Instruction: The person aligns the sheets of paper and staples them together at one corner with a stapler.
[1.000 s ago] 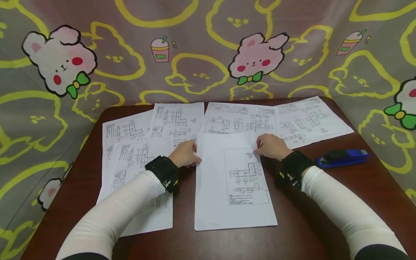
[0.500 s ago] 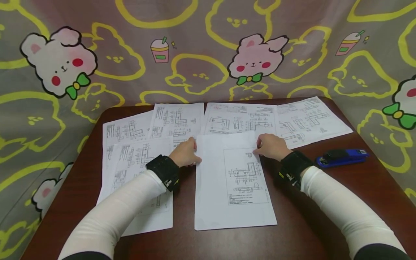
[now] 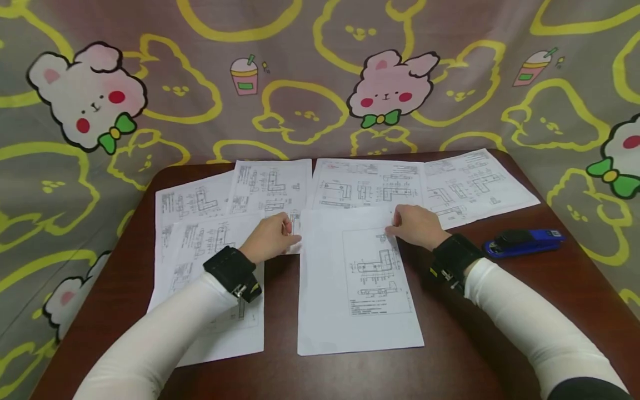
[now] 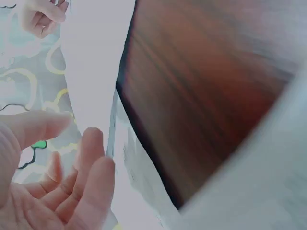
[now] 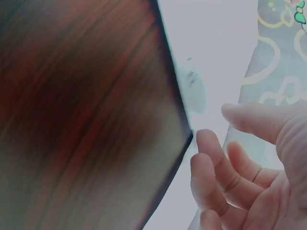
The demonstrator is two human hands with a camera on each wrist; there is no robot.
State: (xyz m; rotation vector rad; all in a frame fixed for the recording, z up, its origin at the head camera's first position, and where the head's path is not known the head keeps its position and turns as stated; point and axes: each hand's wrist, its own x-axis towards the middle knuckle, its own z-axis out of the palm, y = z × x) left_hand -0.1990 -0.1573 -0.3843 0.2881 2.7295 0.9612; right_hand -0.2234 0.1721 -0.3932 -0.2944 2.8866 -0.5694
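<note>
In the middle of the table lies a small stack of paper sheets [image 3: 325,283], the top one printed with a technical drawing. My left hand [image 3: 267,239] is just off the stack's left edge, thumb and fingers spread apart and holding nothing; the left wrist view shows the gap between thumb [image 4: 48,128] and fingers. At the upper right edge of the stack is my right hand [image 3: 417,226], its fingertips at the paper. In the right wrist view its thumb [image 5: 249,120] and fingers stand apart, not pinching the sheets; whether they touch is unclear.
Printed drawing sheets lie around: overlapping ones [image 3: 187,289] at left, one [image 3: 272,172] at the back left, another [image 3: 367,175] behind the stack and one [image 3: 480,186] at the back right. A blue stapler [image 3: 525,243] rests on the brown table [image 3: 465,355]. A patterned curtain [image 3: 300,33] hangs behind.
My left hand has drawn back slightly to the left from the edge of the stack. The right hand and the sheets have stayed nearly in place.
</note>
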